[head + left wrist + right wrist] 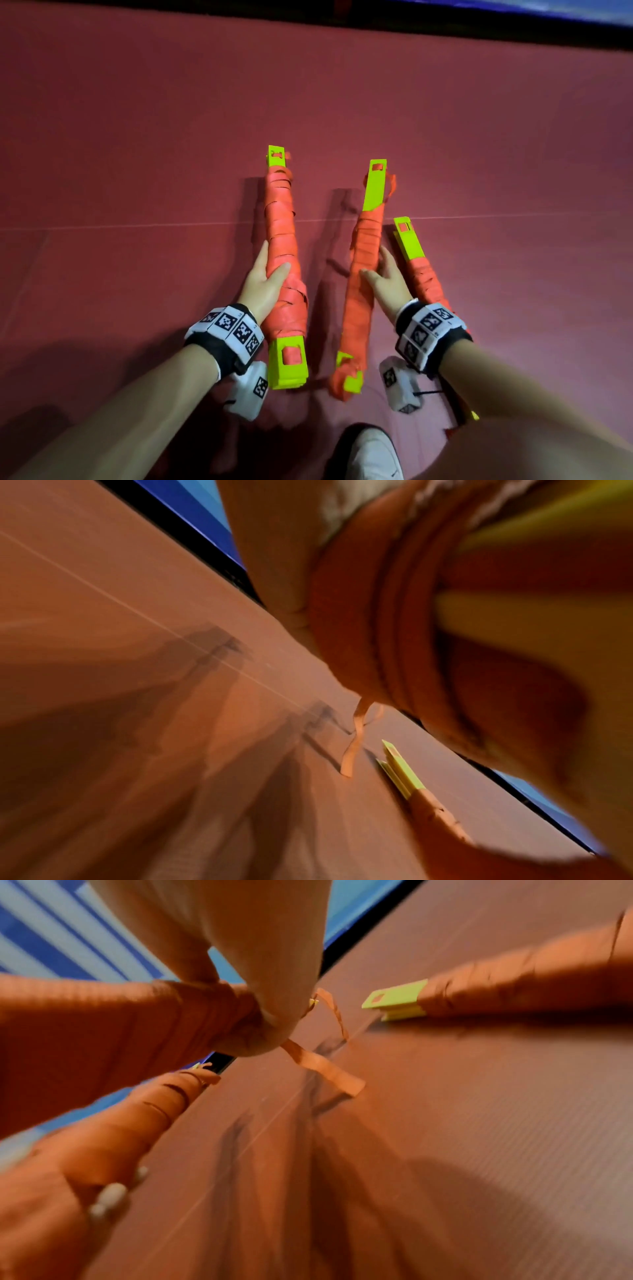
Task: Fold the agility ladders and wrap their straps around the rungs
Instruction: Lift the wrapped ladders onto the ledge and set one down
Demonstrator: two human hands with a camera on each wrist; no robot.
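Observation:
Three folded agility ladders show as bundles of yellow-green rungs wound in orange strap. My left hand (270,270) grips the left bundle (282,219) around its middle; its wraps fill the left wrist view (369,615). My right hand (380,270) grips the middle bundle (364,236), with its fingers (267,961) curled round the wraps (120,1028). A loose strap end (325,1069) dangles from this bundle. Shadows on the mat show both held bundles are off the floor. The third bundle (416,263) lies on the floor just right of my right hand, with its rung ends (397,1001) bare.
A red mat (137,154) covers the floor, with a thin seam line across it. A black border and a blue surface (548,10) run along the far edge. A white shoe (373,455) stands at the bottom, below the bundles.

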